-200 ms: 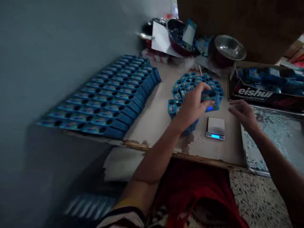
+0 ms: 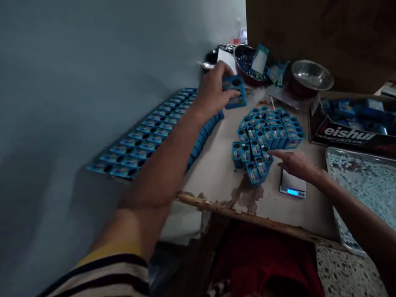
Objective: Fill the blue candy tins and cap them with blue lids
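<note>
While it hangs at upper centre, small blue rectangular box (image 2: 235, 91): gripped in the left hand's (image 2: 213, 93) fingers, sticking out to their right, over the far end of the rows of blue boxes (image 2: 148, 136).
Right hand (image 2: 297, 165): fingers open, empty, above silver scale (image 2: 292, 186) on desk (image 2: 216, 165).

Dim, bluish light. The left hand (image 2: 213, 94) and the blue box (image 2: 235, 91) it grips are smeared by motion. A soft shadow darkens the wall (image 2: 93, 49) at lower left, and the scale (image 2: 293, 184) has a glowing display.
</note>
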Demonstrator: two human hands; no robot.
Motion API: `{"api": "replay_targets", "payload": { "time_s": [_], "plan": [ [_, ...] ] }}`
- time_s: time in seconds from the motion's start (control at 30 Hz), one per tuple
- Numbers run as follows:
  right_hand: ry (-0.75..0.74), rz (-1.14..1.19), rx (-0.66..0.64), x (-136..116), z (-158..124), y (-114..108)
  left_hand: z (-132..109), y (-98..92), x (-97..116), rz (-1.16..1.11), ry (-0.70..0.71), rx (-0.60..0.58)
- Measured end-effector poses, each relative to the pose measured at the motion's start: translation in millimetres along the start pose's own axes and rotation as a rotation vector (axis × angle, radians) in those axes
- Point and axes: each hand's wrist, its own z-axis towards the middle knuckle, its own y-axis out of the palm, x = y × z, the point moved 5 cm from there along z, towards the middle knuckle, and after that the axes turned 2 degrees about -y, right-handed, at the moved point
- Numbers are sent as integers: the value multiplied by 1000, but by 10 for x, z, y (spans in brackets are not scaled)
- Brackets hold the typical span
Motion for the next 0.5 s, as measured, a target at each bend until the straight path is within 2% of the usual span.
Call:
{"api": "replay_targets", "payload": {
  "time_s": [0.1, 0.17, 0.23, 0.3, 0.37, 0.43, 0.47, 0.5],
  "plan": [
    [-74, -49, -76, -50, 262, 14, 729, -33, -701, 100, -122, -1],
    [-121, -22, -80, -17, 366, 19, 1105, 102, -1082, 146, -129, -29],
    [-196, 25, -59, -3, 419, 24, 1355, 294, -1414, 206, -149, -86],
    [-258, 79, -48, -11, 439, 30, 1473, 477, -1708, 249, -192, -157],
    [-281, 142, -58, -24, 448, 35, 1475, 626, -1962, 246, -211, -250],
    [-287, 202, -84, -30, 450, 37, 1381, 739, -2179, 225, -195, -365],
    [-288, 220, -96, -27, 448, 36, 1309, 772, -2267, 221, -171, -396],
    [-287, 228, -104, -20, 443, 35, 1231, 780, -2328, 227, -120, -374]
  ]
}}
